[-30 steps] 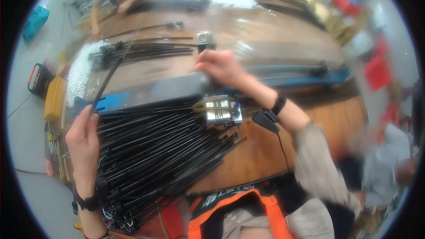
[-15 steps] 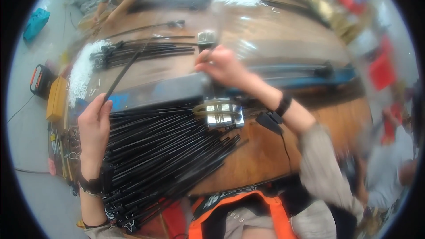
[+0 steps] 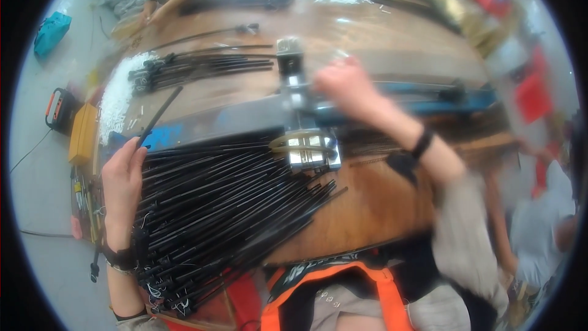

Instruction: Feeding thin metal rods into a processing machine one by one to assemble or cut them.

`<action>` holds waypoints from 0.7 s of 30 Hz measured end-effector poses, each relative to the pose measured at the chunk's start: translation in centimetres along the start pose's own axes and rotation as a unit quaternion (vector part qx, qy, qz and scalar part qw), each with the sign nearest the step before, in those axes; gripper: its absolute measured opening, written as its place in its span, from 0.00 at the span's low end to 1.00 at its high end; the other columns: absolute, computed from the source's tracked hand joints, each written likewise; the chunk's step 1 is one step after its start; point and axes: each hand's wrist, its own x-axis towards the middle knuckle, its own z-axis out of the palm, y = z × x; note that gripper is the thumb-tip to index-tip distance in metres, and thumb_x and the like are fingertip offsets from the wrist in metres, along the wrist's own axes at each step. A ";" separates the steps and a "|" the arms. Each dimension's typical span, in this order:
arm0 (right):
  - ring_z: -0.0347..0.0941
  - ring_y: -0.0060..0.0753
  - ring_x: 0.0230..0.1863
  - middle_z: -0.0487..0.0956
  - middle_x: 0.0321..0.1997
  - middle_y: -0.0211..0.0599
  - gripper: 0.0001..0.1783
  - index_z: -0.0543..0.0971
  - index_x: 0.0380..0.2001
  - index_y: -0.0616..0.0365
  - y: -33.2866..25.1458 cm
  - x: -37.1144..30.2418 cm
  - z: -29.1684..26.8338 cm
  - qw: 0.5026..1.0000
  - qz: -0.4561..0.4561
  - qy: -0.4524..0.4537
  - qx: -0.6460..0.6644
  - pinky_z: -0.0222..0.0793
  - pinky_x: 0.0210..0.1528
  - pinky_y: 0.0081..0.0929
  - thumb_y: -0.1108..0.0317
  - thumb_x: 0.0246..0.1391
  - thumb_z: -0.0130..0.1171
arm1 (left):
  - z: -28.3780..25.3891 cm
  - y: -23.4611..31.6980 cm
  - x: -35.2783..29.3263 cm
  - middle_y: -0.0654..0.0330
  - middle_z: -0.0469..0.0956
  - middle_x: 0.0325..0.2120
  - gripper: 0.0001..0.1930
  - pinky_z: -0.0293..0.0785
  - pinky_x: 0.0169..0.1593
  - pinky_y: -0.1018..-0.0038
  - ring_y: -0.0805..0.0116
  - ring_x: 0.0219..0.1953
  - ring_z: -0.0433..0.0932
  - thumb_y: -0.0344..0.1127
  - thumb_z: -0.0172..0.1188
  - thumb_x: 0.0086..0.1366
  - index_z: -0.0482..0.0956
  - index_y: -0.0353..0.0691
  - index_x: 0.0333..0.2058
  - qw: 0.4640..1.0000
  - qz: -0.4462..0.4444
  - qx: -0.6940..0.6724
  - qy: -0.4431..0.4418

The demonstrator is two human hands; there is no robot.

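My left hand (image 3: 123,171) is closed around a thin black rod (image 3: 162,109), which slants up and to the right from my fingers. A black end piece (image 3: 94,273) hangs below, beside my left wrist, in line with that rod. My right hand (image 3: 349,83) is curled closed above the blue beam (image 3: 404,93), blurred by motion; whatever its fingers hold is hidden. To its left stands a metal fixture (image 3: 296,89), with a shiny metal block (image 3: 313,152) and looped yellowish tubing nearer me. Many similar black rods (image 3: 226,208) lie in a pile right of my left hand.
White small pieces (image 3: 116,98) are heaped at the table's left edge, near a smaller rod bundle (image 3: 208,67). Another person's arm (image 3: 177,3) reaches in at the far left. A yellow box (image 3: 82,135) stands left. At right is another person (image 3: 539,227).
My right hand has moved right, away from the metal fixture. My left hand has shifted slightly left and down, and the black rod's upper tip has come down with it.
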 end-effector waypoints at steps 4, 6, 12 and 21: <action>0.78 0.45 0.38 0.81 0.28 0.36 0.06 0.78 0.26 0.50 8.4 -9.5 -3.9 0.995 0.060 0.027 -0.069 0.69 0.48 0.45 0.75 0.47 0.60 | 2.7 2.5 2.0 0.47 0.80 0.30 0.11 0.75 0.38 0.62 0.49 0.32 0.80 0.32 0.62 0.67 0.82 0.36 0.46 0.995 0.056 0.032 -0.074; 0.77 0.47 0.38 0.81 0.29 0.39 0.06 0.80 0.27 0.51 11.6 -13.4 -6.0 0.989 0.111 0.026 -0.092 0.70 0.47 0.43 0.77 0.48 0.58 | 5.6 4.9 3.6 0.47 0.80 0.30 0.11 0.74 0.37 0.58 0.44 0.34 0.80 0.34 0.64 0.65 0.84 0.40 0.45 0.990 0.055 0.053 -0.120; 0.75 0.48 0.39 0.80 0.30 0.40 0.09 0.79 0.29 0.53 13.5 -16.7 -6.0 0.984 0.109 0.053 -0.127 0.64 0.51 0.42 0.78 0.44 0.52 | 11.7 7.8 7.3 0.45 0.82 0.34 0.12 0.77 0.40 0.58 0.44 0.36 0.81 0.37 0.63 0.66 0.83 0.37 0.44 0.977 0.154 -0.059 -0.134; 0.74 0.52 0.37 0.79 0.30 0.44 0.08 0.78 0.29 0.57 13.9 -16.8 -5.4 0.988 0.135 0.036 -0.069 0.67 0.46 0.45 0.80 0.47 0.51 | 12.0 7.5 6.4 0.47 0.80 0.34 0.10 0.76 0.40 0.57 0.43 0.38 0.79 0.34 0.60 0.68 0.81 0.38 0.44 0.977 0.149 -0.029 -0.151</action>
